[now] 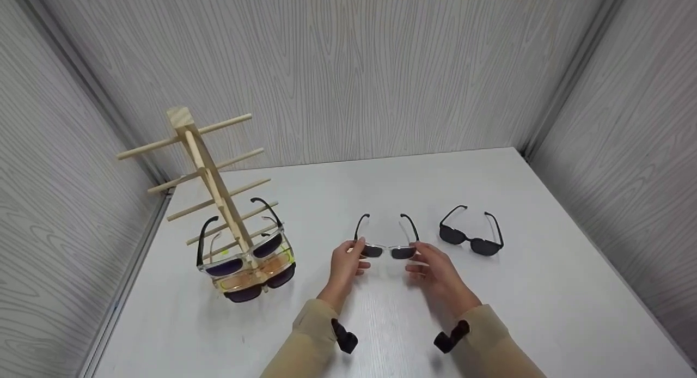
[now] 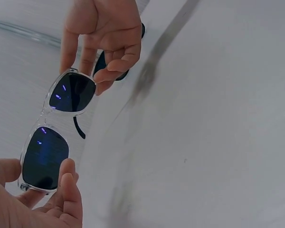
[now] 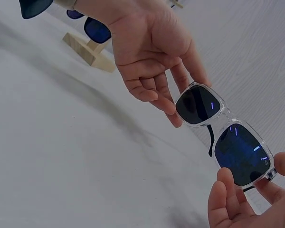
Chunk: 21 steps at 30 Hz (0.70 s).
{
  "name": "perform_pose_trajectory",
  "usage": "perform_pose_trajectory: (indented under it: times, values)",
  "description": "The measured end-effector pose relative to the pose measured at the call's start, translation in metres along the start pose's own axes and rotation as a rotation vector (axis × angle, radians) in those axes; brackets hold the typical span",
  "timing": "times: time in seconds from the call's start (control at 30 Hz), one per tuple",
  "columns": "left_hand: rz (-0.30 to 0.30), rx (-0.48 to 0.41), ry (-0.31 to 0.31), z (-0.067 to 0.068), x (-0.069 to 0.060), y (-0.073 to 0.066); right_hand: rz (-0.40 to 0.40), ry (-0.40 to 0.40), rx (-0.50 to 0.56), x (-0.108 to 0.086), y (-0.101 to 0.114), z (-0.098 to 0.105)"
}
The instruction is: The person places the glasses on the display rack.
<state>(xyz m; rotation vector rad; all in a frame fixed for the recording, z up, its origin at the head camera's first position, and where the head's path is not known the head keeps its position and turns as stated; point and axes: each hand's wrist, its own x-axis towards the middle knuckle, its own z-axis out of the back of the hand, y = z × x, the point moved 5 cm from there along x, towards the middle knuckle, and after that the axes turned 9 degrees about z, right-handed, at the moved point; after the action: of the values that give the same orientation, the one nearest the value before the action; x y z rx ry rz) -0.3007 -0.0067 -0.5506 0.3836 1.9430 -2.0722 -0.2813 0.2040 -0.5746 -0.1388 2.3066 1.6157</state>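
Observation:
A pair of sunglasses with a clear frame, dark lenses and black temples (image 1: 402, 252) is held up in front of me, its temples unfolded and pointing away. My left hand (image 1: 346, 263) pinches one outer end of the frame between thumb and fingers. At the other end, my right hand (image 1: 435, 266) grips the frame in the same way. Both wrist views show the lenses (image 2: 45, 156) from the front, with bluish reflections. Black sunglasses (image 1: 483, 246) lie with temples open on the table, right of my right hand.
On the left stands a wooden display rack (image 1: 209, 174) with thin pegs sticking out on both sides. Several glasses hang on its lower part, among them a clear-framed pair (image 1: 227, 266). The white table (image 1: 544, 312) meets wood-grain panels (image 1: 348, 73) behind and at both sides.

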Motion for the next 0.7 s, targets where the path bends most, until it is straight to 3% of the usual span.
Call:
perform_pose_trajectory:
  times: [0.33,0.5,0.7]
  values:
    - [-0.002,-0.028,0.025,0.009,-0.013,0.004,0.022,0.021,-0.018,-0.009,0.000,-0.001]
    - [-0.007,-0.049,0.053,0.012,-0.022,0.003,0.045,0.067,-0.024,-0.011,0.000,-0.001]
    - [-0.060,-0.072,0.083,0.021,-0.036,0.000,0.076,0.128,-0.034,-0.018,0.001,-0.003]
